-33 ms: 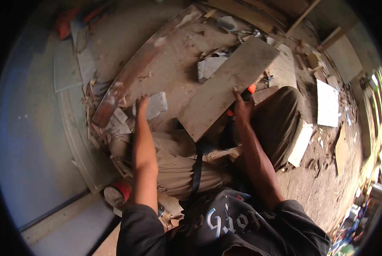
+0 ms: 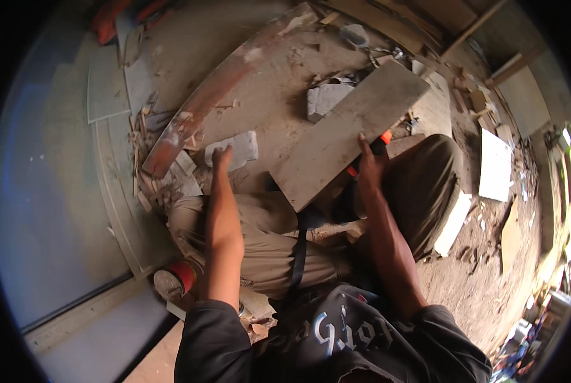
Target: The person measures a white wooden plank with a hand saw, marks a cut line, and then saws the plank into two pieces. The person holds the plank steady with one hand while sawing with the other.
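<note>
Since the earlier frame, the left hand (image 2: 222,157) has been shifted slightly toward the body. Beyond it, a long reddish-brown wooden plank (image 2: 222,83) is seen on the dirt floor (image 2: 276,121). A whitish rectangular block (image 2: 245,147) is touched by this hand; whether it is gripped cannot be told. Further right, a long grey-brown wooden board (image 2: 343,134) is clamped at its right edge by the right hand (image 2: 371,165), beside which a black-and-orange tool (image 2: 386,136) is partly hidden.

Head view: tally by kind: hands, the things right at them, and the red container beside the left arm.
Hands (left hand, right hand): 2
Whitish block: 1
Flat board: 1
Black-and-orange tool: 1
Red container: 1
Total: 6
</note>
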`<control>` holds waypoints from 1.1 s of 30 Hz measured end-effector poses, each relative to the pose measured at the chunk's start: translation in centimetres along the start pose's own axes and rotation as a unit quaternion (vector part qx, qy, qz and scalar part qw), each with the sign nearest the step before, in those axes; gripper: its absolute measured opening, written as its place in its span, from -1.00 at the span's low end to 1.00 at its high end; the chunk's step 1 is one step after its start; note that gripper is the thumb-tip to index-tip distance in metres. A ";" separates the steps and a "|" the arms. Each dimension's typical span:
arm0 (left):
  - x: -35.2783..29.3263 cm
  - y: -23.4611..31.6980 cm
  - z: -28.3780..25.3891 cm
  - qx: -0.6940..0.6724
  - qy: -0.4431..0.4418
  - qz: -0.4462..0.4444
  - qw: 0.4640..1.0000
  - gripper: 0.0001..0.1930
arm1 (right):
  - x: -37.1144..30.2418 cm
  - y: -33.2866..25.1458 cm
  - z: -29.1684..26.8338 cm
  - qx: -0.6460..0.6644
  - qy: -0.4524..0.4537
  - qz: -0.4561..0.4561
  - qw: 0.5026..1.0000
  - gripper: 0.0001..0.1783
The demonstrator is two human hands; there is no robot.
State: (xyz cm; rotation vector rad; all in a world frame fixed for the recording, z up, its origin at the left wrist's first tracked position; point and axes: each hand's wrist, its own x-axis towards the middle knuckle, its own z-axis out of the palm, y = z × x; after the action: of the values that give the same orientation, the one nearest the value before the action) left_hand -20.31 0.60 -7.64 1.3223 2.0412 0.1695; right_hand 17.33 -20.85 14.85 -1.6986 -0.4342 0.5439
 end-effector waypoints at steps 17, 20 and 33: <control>6.1 -3.7 3.9 -0.203 0.100 -0.156 0.962 0.15 | 3.2 0.6 -2.2 0.035 -0.022 -0.052 0.998 -0.53; 12.0 -6.5 -2.6 -0.242 0.157 0.124 0.949 0.16 | 2.6 0.2 1.7 0.098 -0.076 -0.031 0.992 -0.55; -0.2 9.1 4.5 0.081 0.101 0.128 0.983 0.37 | 1.4 0.1 4.7 0.100 -0.052 0.007 0.994 -0.79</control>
State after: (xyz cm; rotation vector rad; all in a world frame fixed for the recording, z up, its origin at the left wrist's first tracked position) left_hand -10.67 3.64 -6.81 1.7310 2.0787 0.2666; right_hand 15.76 -16.25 13.92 -1.4876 -0.4283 0.6664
